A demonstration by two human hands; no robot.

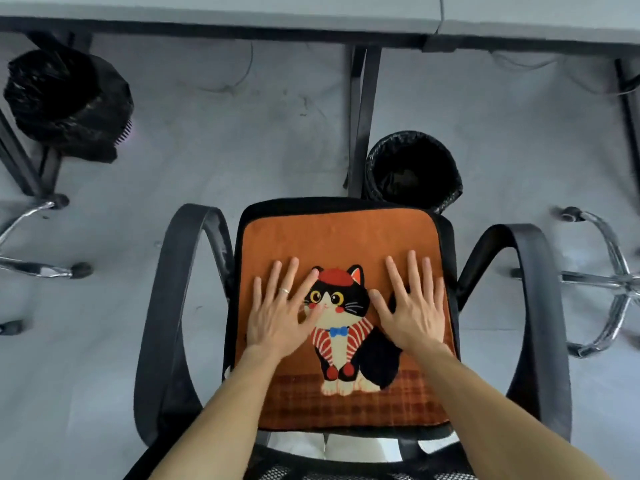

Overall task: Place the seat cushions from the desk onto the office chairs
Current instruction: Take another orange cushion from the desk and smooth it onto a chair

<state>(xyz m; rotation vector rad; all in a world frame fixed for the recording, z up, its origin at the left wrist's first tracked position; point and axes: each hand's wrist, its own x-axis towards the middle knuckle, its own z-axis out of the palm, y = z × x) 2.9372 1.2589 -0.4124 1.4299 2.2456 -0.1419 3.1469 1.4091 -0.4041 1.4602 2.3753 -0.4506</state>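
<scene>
- Desk [207, 10]: beyond the office chair's front. Only its near edge is in view, so I cannot tell whether more cushions wait on it.
- Office chair [159, 306]: black, with armrests, directly below the camera. This is the landmark for all the notes here.
- Seat cushion [339, 240]: orange with a cat print. It lies flat on the chair's seat between the armrests and covers nearly all of it. Judged placed for this chair.
- Lined bin [412, 171]: just past the chair's front right corner. A second bin [65, 102] stands well off to the chair's left.
- Chrome chair bases: one to the chair's right [609, 282], one to its left [31, 268]. Their seats are out of view, so their cushion status is unknown. They probably make up the remaining work.
- Left hand [277, 317]: palm down on the cushion's left half, fingers straight and spread, gripping nothing.
- Right hand [412, 317]: the same on the right half. Both hands appear to be pressing or smoothing the cushion.
- Ring [284, 291]: on a left finger.
</scene>
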